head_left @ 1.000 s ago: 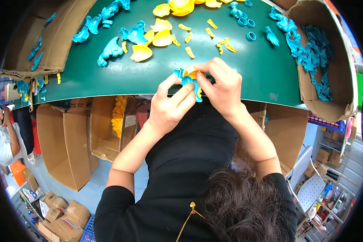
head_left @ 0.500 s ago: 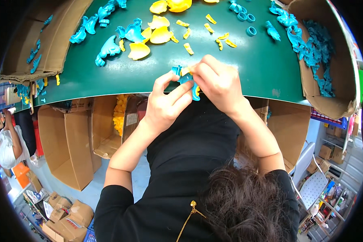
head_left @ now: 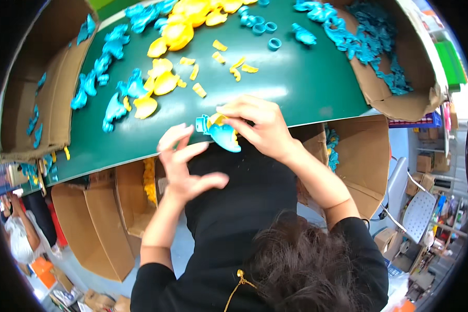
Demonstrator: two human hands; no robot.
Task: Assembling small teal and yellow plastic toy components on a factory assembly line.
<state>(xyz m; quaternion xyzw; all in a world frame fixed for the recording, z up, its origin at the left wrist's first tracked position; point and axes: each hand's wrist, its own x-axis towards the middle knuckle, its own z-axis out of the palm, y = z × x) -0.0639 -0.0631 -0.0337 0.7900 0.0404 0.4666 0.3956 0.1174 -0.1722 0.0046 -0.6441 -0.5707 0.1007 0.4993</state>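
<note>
In my right hand (head_left: 257, 125), pinched between thumb and fingers, is a blue moulded plastic part (head_left: 223, 137) with yellow pieces set on it and a squared blue end on its left. It is over the near edge of the green table. My left hand (head_left: 184, 164) is beside it on the left, fingers spread and slightly blurred, holding nothing. Beyond the hands lie several small curved yellow strips (head_left: 199, 90). Farther left are rounded yellow shells (head_left: 165, 83) and curved blue parts (head_left: 114, 111).
A cardboard box (head_left: 62, 104) stands at the table's left, and another box (head_left: 372, 83) at the right has blue parts spilling out. Blue rings (head_left: 274, 44) lie on the green table (head_left: 296, 96). Open cartons (head_left: 91, 223) stand below its edge. A chair (head_left: 418, 213) is at right.
My left hand has let go of the blue and yellow part and drawn back with its fingers spread. My right hand still holds the part. The whole view has shifted and tilted.
</note>
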